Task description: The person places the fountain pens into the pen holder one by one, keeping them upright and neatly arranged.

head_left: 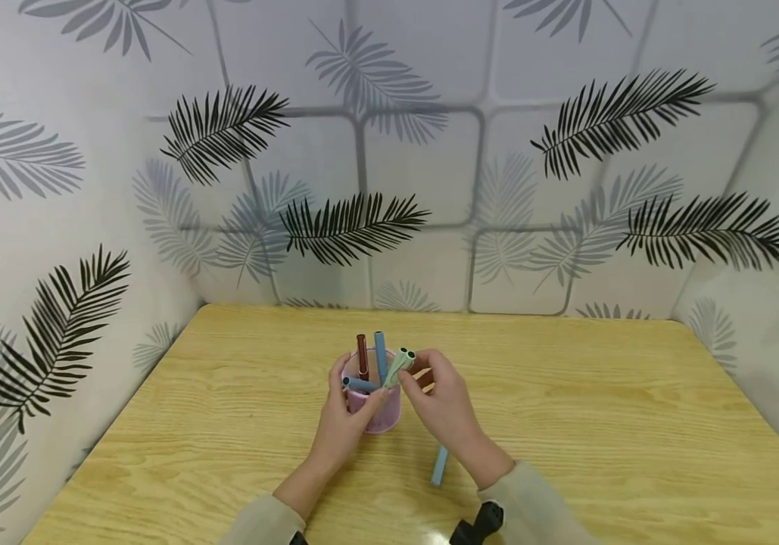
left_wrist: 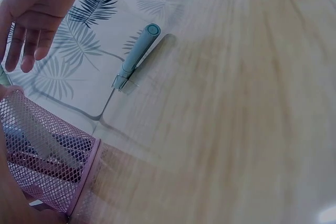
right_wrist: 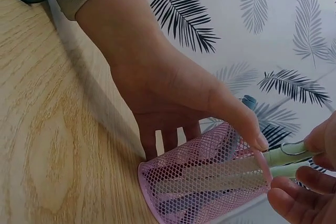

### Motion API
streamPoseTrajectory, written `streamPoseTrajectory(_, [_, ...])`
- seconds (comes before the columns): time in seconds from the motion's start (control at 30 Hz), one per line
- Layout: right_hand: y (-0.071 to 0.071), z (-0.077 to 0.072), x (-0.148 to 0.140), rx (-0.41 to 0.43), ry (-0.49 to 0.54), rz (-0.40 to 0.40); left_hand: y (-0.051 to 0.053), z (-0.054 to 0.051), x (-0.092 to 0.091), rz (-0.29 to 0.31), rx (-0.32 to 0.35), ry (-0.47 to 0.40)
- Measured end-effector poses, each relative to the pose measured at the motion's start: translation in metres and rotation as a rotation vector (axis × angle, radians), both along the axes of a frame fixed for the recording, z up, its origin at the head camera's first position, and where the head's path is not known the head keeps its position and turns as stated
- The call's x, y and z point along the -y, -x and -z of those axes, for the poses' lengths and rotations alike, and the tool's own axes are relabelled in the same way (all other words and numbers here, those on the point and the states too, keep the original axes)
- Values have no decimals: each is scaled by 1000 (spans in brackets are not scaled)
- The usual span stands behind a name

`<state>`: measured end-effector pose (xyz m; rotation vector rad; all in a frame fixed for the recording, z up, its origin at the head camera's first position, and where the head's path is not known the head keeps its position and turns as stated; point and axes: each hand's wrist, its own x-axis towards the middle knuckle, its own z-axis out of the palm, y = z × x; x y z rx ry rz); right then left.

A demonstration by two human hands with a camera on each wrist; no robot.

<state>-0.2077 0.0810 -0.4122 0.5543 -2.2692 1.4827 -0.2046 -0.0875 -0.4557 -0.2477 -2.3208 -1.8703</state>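
Note:
A pink mesh pen holder (head_left: pixel 385 418) stands upright on the table, and my left hand (head_left: pixel 338 422) grips it round the side with the thumb near its rim. Two light green pens (head_left: pixel 397 368) lean out of its right side. My right hand (head_left: pixel 449 405) pinches one of them by its upper end; in the right wrist view the fingers (right_wrist: pixel 294 200) are at the green pens (right_wrist: pixel 287 155). Also in the holder are a brown-red pen (head_left: pixel 363 354), an upright blue pen (head_left: pixel 380 351) and another blue pen (head_left: pixel 360 384) tilted left.
A light blue pen (head_left: pixel 439 466) lies on the wooden table (head_left: pixel 600 424) below my right hand, seen too as a capped teal pen (left_wrist: pixel 137 53) in the left wrist view. Leaf-patterned walls (head_left: pixel 423 166) border the table at the back and sides.

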Motion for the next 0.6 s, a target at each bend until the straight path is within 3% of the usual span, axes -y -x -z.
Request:
streamPoseTrajectory(0.13, [1, 3, 3, -10, -31, 8, 7, 14, 1, -21, -16, 13])
streamPoseTrajectory(0.6, [7, 10, 7, 36, -112, 30, 7, 14, 0, -42, -23, 19])
